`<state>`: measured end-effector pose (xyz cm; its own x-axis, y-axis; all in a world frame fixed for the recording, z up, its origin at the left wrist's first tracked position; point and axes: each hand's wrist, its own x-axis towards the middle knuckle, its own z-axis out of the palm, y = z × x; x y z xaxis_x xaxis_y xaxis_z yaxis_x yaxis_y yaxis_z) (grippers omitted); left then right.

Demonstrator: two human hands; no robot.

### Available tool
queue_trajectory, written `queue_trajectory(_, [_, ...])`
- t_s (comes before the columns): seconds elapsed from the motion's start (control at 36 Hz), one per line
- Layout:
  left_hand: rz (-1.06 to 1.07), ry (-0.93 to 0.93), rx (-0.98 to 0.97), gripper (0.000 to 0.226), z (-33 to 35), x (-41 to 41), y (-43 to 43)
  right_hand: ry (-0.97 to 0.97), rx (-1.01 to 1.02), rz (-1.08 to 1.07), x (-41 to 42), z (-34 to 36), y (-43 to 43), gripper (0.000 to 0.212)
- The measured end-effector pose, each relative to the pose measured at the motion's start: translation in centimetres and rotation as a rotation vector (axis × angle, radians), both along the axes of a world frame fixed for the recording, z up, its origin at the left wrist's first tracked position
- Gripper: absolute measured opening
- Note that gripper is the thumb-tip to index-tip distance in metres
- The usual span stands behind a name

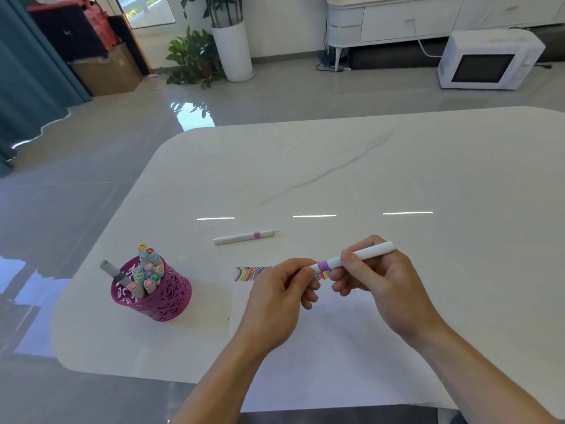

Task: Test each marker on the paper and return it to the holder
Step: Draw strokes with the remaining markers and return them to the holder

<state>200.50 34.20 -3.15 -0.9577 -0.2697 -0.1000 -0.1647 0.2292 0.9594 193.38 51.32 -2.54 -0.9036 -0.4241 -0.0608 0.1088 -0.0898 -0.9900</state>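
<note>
We are over the paper [336, 347] with both hands on one white marker [367, 254], held off the sheet and nearly level. Our right hand [388, 280] wraps its fingers round the barrel, thumb on top. Our left hand [281, 298] pinches the other end, just past the purple band, and we cannot tell whether that end is a cap or the tip. Under our fingers runs a row of coloured strokes [250, 273] along the paper's far edge. Beyond it a second marker [243, 237] with a pink-purple band lies flat on the bench [336, 166], alone. Off to the left stands the purple holder [171, 301], upright, packed with capped markers, one grey marker [114, 272] leaning out over its rim
</note>
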Motion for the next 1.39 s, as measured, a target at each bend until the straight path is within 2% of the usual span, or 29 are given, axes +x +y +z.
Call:
queue_trajectory(0.22, [0.035, 0.035, -0.006, 0.025, -0.1, 0.0, 0.2, 0.013, -0.026, 0.009, 0.2, -0.3, -0.1, 0.016])
queue_trajectory(0.56, [-0.004, 0.074, -0.061, 0.023, 1.2, 0.2, -0.3, -0.105, -0.101, 0.079, -0.4, -0.5, 0.0, 0.037])
queue_trajectory(0.72, [0.092, 0.108, 0.114, 0.013, 1.4, 0.3, -1.1, -0.166, -0.037, 0.047, -0.4, -0.7, -0.3, 0.038])
queue_trajectory(0.92, [0.309, 0.193, 0.246, 0.009, 2.0, 0.2, -3.9, -0.175, 0.212, 0.040, -1.0, -2.5, 0.0, 0.019])
queue_trajectory(1.06, [0.421, 0.290, 0.077, 0.009, 2.3, 0.8, -5.5, -0.123, 0.355, 0.097, -1.0, -3.6, -0.2, 0.011])
queue_trajectory(1.25, [0.531, 0.502, -0.502, 0.018, 3.6, 2.7, -6.9, -0.019, 0.499, 0.188, -0.2, -4.5, -1.1, 0.006])
queue_trajectory(1.39, [0.592, 0.608, -0.714, 0.024, 4.7, 4.0, -8.1, 0.007, 0.547, 0.211, 0.0, -5.1, -1.5, 0.007])
